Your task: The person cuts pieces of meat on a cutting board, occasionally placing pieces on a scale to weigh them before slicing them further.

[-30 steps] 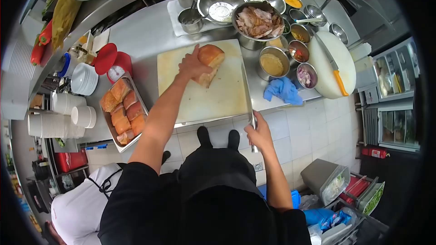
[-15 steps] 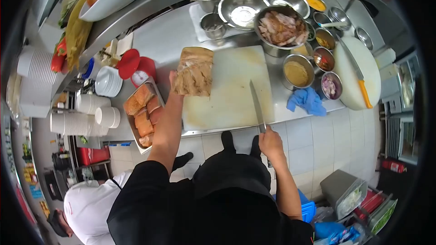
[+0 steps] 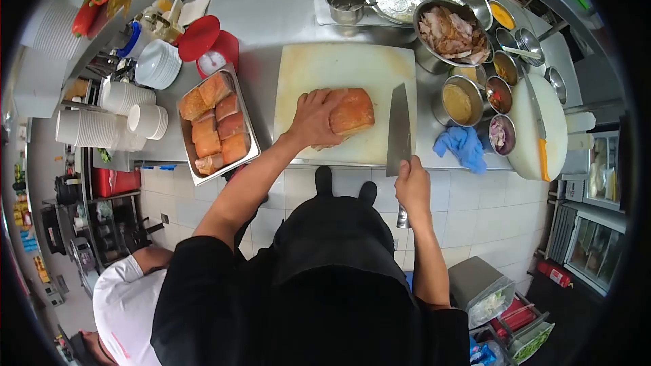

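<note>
"What's the worktop?"
"A steel counter (image 3: pixel 254 41) bearing a pale cutting board (image 3: pixel 312 64), with a metal tray (image 3: pixel 249 122) of meat pieces left of the board."
"The arms?"
"The left forearm slants in over the board's near-left corner, back of the hand up; the right stands just off its near-right corner."
"Anything hidden?"
"The left hand (image 3: pixel 317 116) covers one end of the meat block (image 3: pixel 354 110) on the board's middle. Whether the knife (image 3: pixel 399 129) touches the board, I can't tell."
"Fingers?"
"Left ones curve over the block, gripping it; the right hand (image 3: pixel 413 190) is wrapped round the knife's handle."
</note>
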Demonstrator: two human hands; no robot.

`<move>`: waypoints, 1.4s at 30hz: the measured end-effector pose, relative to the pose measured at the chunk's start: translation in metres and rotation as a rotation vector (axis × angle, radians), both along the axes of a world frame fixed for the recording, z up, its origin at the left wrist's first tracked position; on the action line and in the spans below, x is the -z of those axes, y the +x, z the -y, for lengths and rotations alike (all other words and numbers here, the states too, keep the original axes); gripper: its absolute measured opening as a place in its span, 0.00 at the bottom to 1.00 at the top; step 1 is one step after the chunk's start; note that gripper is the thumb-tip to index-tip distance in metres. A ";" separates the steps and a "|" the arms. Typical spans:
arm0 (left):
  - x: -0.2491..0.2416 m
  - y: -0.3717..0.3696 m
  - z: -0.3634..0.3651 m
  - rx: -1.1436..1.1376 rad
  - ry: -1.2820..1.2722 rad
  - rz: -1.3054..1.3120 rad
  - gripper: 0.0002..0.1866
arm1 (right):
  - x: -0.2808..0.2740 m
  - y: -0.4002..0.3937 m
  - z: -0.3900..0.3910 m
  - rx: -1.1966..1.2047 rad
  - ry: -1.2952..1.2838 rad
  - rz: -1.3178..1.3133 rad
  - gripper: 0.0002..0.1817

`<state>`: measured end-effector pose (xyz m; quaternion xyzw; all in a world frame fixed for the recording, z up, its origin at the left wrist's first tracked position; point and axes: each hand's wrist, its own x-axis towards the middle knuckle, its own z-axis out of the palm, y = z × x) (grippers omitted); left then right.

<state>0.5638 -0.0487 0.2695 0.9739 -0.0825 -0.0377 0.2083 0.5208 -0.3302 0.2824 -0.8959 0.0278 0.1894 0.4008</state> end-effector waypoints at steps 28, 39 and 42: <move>0.037 0.012 -0.025 -0.129 -0.357 0.341 0.16 | -0.103 0.015 -0.112 -0.519 -0.432 0.095 0.06; 0.040 0.013 -0.021 -0.164 -0.386 0.457 0.09 | -0.111 0.036 -0.125 -0.626 -0.540 0.027 0.09; 0.040 0.014 -0.022 -0.187 -0.404 0.465 0.08 | -0.112 0.057 -0.141 -0.665 -0.636 -0.050 0.12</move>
